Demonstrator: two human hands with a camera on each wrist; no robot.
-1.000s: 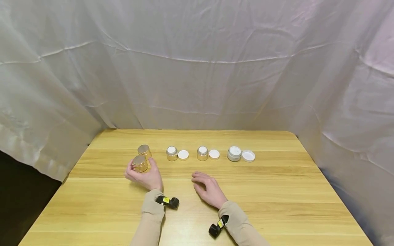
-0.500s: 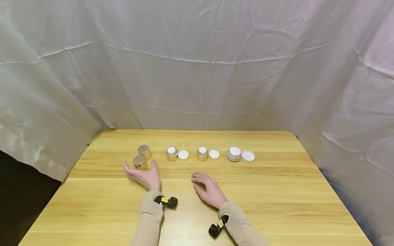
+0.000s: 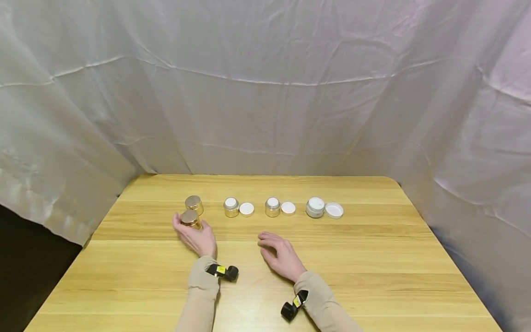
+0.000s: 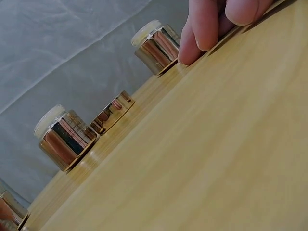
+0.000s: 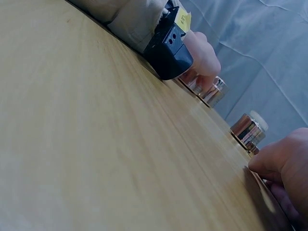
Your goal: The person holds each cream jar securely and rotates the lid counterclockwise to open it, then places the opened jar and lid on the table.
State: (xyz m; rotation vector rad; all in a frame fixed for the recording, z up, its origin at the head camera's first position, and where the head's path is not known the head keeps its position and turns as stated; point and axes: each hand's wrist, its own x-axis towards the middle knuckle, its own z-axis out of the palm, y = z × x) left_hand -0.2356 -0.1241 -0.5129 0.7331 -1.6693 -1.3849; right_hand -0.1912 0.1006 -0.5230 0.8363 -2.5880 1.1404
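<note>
In the head view my left hand (image 3: 199, 237) curls round the sides of the nearer of two gold-lidded jars (image 3: 190, 218), fingers on its left and thumb on its right. The hand hides the jar's lower near side. Right behind it stands the other gold jar (image 3: 194, 204). My right hand (image 3: 282, 256) rests on the table, fingers loosely bent and holding nothing. From the left wrist, the left fingers (image 4: 204, 24) show low over the wood, with an uncovered gold jar (image 4: 156, 48) farther off. The right wrist view shows the left hand (image 5: 202, 55) beside gold jars.
Along the back of the wooden table (image 3: 373, 258) stand two gold jars with white tops, the left one (image 3: 231, 208) and the middle one (image 3: 273, 207), and a frosted jar (image 3: 315, 208). A lid (image 3: 334, 210) lies right of each. A grey curtain (image 3: 265, 115) hangs behind.
Around the nearer gold jar, my left hand has spread its fingers and then closed them on it again. The jar has shifted very slightly. My right hand has stayed still.
</note>
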